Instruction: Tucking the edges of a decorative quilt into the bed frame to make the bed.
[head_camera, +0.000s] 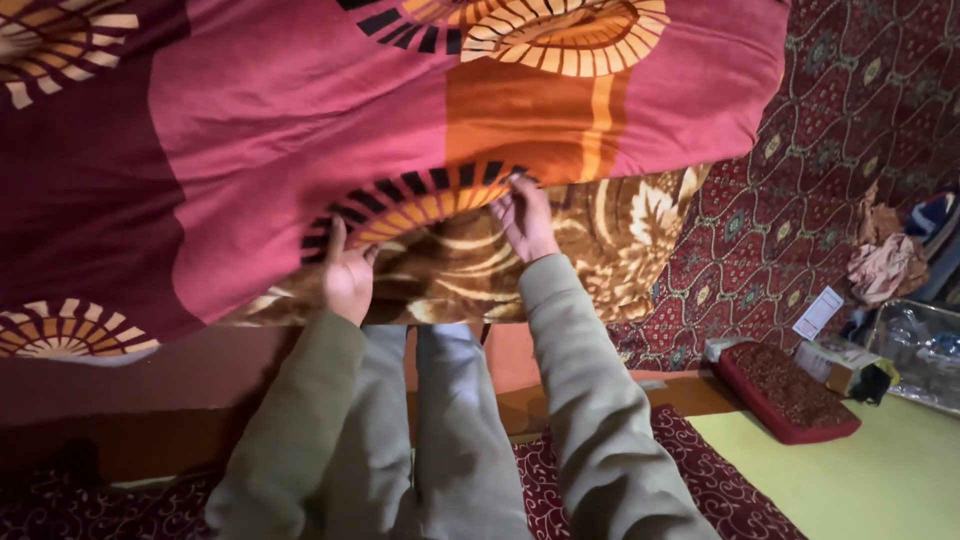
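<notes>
A large pink, maroon and orange patterned blanket cover (300, 120) is held up in front of me and fills the top of the view. My left hand (346, 272) grips its lower edge near a black-and-orange ring pattern. My right hand (524, 218) pinches the same edge further right. Behind that edge hangs a brown and cream floral blanket (600, 250). Both my arms wear grey-green sleeves, and my grey trousers show below.
A red patterned carpet (820, 150) covers the right side. A dark red cushion (785, 390) lies on a yellow-green mat (880, 480). A clear plastic container (920, 350), a cardboard box and crumpled clothes (885, 262) sit at the far right.
</notes>
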